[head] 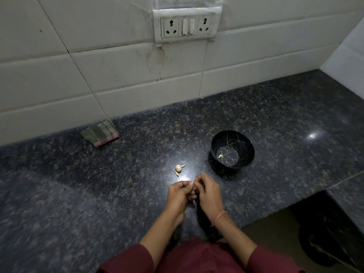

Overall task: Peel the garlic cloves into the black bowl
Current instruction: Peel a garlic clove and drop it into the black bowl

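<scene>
Left hand (pixel 178 194) and right hand (pixel 208 192) pinch a mostly hidden garlic clove (pixel 194 187) over the speckled granite desk (pixel 78 194) | papery garlic bulb (pixel 179 168) just beyond | glossy round black bowl (pixel 246 154) to the right, holding one peeled clove (pixel 220 156)

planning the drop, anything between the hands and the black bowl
Nothing visible: bare counter runs from the left hand and right hand, pinching a half-hidden garlic clove, to the black bowl. The garlic bulb lies off-path, left.
</scene>
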